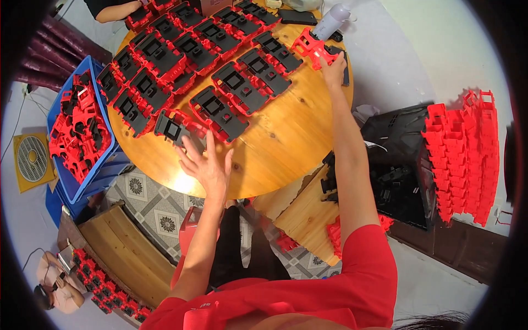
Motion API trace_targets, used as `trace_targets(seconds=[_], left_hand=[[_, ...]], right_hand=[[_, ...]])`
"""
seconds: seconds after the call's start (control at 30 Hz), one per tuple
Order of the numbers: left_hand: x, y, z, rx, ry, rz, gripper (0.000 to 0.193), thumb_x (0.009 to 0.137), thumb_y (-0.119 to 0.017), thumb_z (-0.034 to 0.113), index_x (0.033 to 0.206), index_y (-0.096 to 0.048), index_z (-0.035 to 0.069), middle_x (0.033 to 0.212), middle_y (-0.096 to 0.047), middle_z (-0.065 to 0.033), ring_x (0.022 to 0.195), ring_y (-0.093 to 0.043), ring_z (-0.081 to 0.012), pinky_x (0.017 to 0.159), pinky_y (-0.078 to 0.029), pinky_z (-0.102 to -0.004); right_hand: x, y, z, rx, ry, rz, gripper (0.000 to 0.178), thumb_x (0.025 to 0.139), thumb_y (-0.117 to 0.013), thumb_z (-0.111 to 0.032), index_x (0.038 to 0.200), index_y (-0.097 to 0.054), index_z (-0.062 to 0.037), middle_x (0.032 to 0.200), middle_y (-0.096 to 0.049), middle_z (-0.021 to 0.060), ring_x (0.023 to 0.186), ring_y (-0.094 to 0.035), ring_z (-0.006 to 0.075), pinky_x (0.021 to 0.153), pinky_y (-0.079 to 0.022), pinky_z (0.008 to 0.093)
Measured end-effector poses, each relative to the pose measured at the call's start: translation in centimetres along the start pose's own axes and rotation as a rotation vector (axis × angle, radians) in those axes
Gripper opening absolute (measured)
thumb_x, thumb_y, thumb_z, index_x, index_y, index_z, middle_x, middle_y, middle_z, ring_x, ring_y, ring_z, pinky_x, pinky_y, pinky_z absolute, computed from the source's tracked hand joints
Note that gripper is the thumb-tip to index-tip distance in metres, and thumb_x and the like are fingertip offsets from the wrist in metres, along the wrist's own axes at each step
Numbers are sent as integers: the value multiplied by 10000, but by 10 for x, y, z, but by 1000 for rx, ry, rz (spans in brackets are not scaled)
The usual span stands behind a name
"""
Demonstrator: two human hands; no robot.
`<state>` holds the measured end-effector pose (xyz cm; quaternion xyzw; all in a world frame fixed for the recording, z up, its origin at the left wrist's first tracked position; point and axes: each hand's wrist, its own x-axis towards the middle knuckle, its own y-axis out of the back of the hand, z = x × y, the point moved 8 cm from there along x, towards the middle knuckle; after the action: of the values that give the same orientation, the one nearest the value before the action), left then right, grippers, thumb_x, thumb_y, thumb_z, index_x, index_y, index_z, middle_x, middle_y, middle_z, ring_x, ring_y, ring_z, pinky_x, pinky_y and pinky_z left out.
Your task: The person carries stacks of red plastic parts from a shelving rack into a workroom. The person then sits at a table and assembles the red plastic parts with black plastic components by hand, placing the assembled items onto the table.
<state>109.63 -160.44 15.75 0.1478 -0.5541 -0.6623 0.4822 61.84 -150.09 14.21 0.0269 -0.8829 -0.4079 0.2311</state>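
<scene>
Small pale lettering (pixel 207 304) on red shirt (pixel 275 300); mostly illegible

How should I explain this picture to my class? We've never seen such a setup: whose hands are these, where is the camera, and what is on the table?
There is no machine here, just a person's two bare hands. The one picture comes from a wide fisheye camera on that person's head, looking down, so straight edges bend near the rim. On the round wooden table lie rows of red-and-black parts. The right hand holds a red frame near a pale bottle. The left hand is open, fingers spread, by the nearest parts; whether it touches one is unclear. A blue crate of red pieces stands at the left, and stacked red frames at the right. Another person's hand shows at the top.
</scene>
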Motion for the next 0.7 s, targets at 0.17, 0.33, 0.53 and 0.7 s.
trace_targets(seconds=[0.17, 0.33, 0.53, 0.7], left_hand=[[-48, 24, -9, -118, -88, -29, 721, 788, -729, 273, 1422, -399, 173, 1521, -101, -254, 1372, -151, -471, 1068, -198, -573], [-115, 21, -42, -134, -116, -306, 596, 811, -703, 232, 1356, -472, 163, 1479, -211, -281, 1351, -194, -480, 1049, -225, -584], [-128, 13, -128, -214, 241, -150, 1027, 778, -739, 357, 1460, -83, -42, 1494, -119, -303, 1372, -174, -451, 1103, -176, -546], [-71, -1, -138, -395, 238, 7, 897, 710, -811, 303, 1407, -323, 19, 1475, -180, -274, 1354, -215, -430, 1099, -203, -518]], right_hand=[[24, -23, 32, 93, -134, -137, 696, 725, -777, -189, 1301, -412, -46, 1236, -456, 212, 1087, -537, 353, 945, -437, 410], [-17, -27, -42, 253, 263, -51, 562, 687, -796, -96, 1138, -462, -74, 1088, -426, 142, 963, -564, 306, 840, -493, 389], [-43, -32, -64, -20, 467, 59, 521, 671, -722, 15, 1113, -462, -78, 1097, -419, 144, 925, -547, 304, 812, -491, 382], [-46, -18, -77, -113, 740, 103, 377, 728, -604, 35, 1086, -519, -43, 957, -495, 171, 923, -524, 338, 859, -452, 403]])
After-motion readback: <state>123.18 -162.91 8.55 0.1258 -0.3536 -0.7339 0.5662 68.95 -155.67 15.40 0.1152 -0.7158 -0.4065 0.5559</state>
